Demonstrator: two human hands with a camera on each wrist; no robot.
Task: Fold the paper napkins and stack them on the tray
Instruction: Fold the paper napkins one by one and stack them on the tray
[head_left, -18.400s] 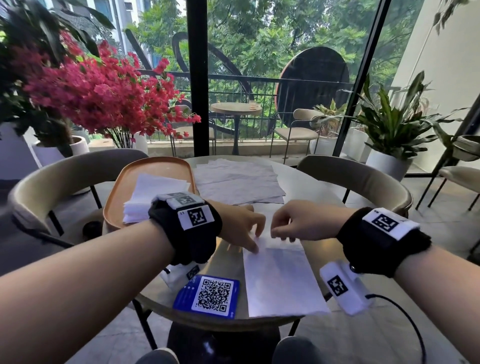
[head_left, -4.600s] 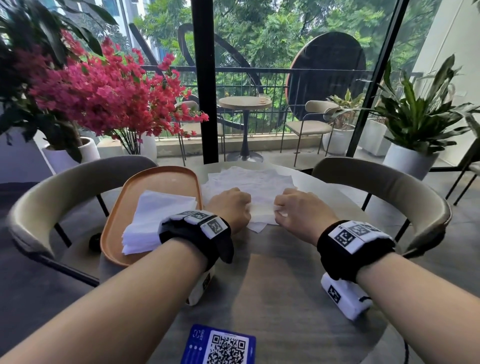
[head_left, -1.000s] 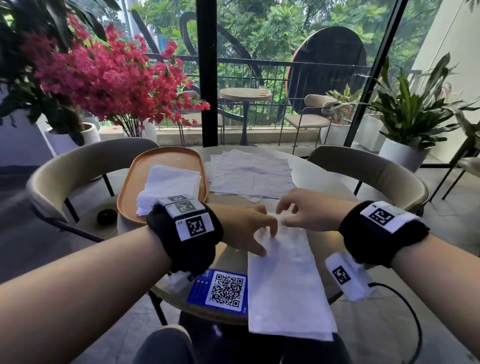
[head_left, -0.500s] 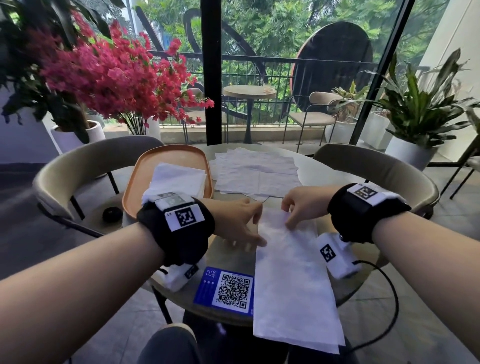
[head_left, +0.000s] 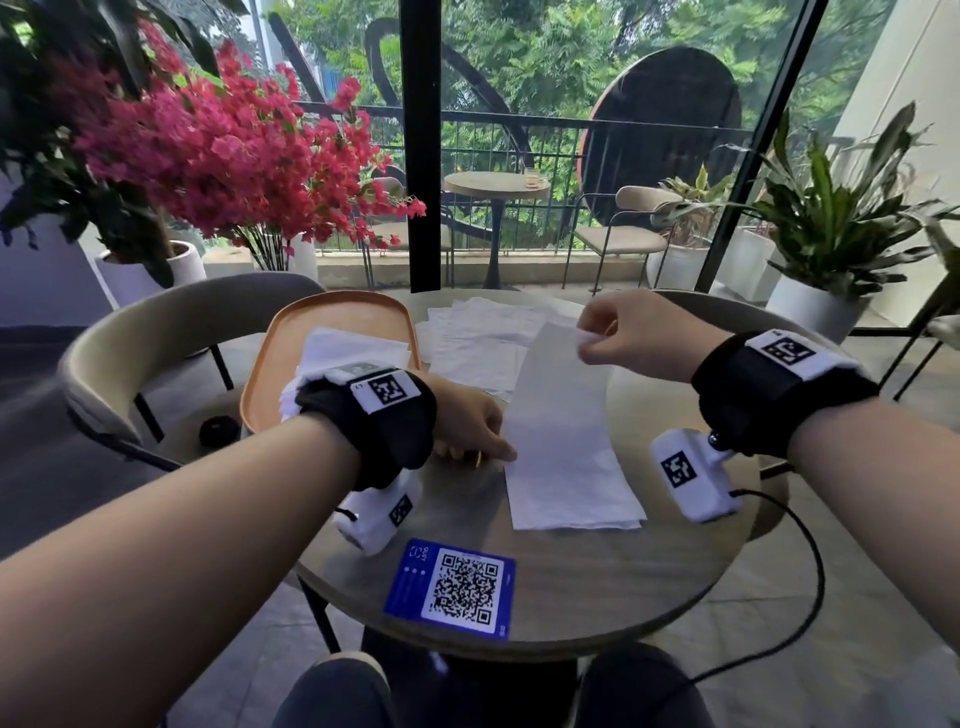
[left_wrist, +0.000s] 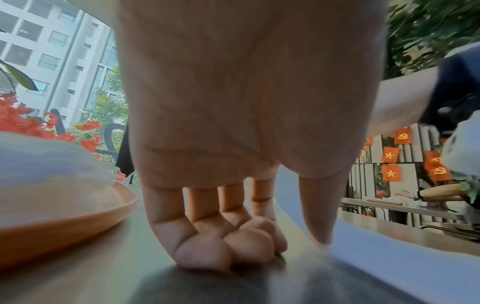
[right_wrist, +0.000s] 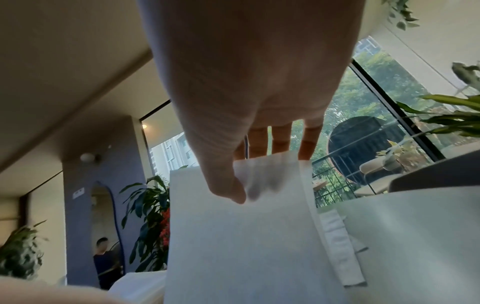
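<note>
My right hand (head_left: 636, 335) pinches the far end of a long white napkin (head_left: 561, 431) between thumb and fingers (right_wrist: 279, 142) and holds that end lifted off the table (head_left: 597, 577), while the near end lies flat on the tabletop. My left hand (head_left: 467, 421) rests on the table just beside the napkin's left edge; its fingers (left_wrist: 207, 253) are curled under with the tips on the wood, holding nothing, and the thumb tip comes down at the paper's edge. To the left sits the orange tray (head_left: 332, 317) with a stack of folded napkins (head_left: 353, 348) on it, partly hidden behind my left wrist. Beyond the lifted napkin, a spread of unfolded napkins (head_left: 483, 338) lies at the far side of the table. A blue card with a QR code (head_left: 452, 587) lies near the front edge.
</note>
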